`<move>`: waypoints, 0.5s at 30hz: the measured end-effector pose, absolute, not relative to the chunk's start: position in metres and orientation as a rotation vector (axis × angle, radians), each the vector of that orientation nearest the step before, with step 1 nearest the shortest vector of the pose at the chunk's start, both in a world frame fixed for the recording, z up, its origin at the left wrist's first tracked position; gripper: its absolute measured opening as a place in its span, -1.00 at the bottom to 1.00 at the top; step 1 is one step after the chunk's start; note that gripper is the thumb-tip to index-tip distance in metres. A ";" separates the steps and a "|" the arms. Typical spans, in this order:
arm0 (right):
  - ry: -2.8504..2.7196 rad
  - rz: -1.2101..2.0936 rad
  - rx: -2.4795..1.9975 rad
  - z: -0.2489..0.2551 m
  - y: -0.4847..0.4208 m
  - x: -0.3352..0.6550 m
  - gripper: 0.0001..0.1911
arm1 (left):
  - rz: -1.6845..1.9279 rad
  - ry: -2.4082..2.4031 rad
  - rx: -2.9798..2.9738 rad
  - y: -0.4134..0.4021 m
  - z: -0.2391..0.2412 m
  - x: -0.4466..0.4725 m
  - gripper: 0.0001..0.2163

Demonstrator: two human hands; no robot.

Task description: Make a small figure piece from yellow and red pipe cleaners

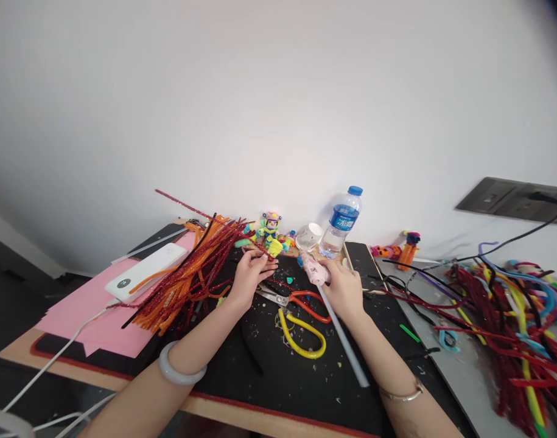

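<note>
My left hand [248, 277] rests on the black mat [296, 377], fingers pinched on a dark red glittery pipe cleaner [187, 202] that runs up and left out of a big orange and red bundle [191, 274]. My right hand [344, 289] is wrapped round a pink hot glue gun [315, 267]; a long translucent glue stick [344, 340] sticks out of its back toward me. Between the hands lie orange-handled scissors [301, 301] and yellow-handled pliers [301, 337].
A small colourful pipe-cleaner figure [269, 230], a paper cup [309, 236] and a water bottle [341, 222] stand by the wall. A white power bank [145, 271] lies on pink paper [91, 310] at left. More pipe cleaners [511, 316] cover the grey tray at right.
</note>
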State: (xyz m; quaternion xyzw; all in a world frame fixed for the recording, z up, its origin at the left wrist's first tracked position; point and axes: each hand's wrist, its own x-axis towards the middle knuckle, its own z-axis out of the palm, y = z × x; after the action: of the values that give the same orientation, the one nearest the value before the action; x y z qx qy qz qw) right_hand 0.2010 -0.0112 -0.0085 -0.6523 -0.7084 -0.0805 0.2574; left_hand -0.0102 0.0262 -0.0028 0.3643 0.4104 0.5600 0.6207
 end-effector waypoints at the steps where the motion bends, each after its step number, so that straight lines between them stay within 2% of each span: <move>1: -1.905 -0.233 -1.800 -0.010 -0.011 0.201 -0.69 | 1.289 0.949 0.856 0.026 -0.002 -0.010 -0.81; 4: -1.881 -0.229 -1.866 -0.012 -0.010 0.200 -0.58 | 1.280 0.966 0.919 0.024 -0.002 -0.009 -0.81; 7: -1.874 -0.234 -1.833 -0.010 -0.012 0.198 -0.56 | 1.256 0.975 0.986 0.022 -0.002 -0.008 -0.80; 15: -1.999 -0.053 -1.295 0.003 -0.023 0.182 -0.58 | 1.083 0.813 1.238 0.016 -0.007 -0.002 -0.77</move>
State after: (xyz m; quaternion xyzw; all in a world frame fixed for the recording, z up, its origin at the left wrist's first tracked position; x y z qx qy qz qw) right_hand 0.1822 -0.0226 0.0027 -0.5050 -0.7794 -0.0206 0.3703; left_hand -0.0020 0.0159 -0.0067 0.5356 0.3517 0.4687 0.6081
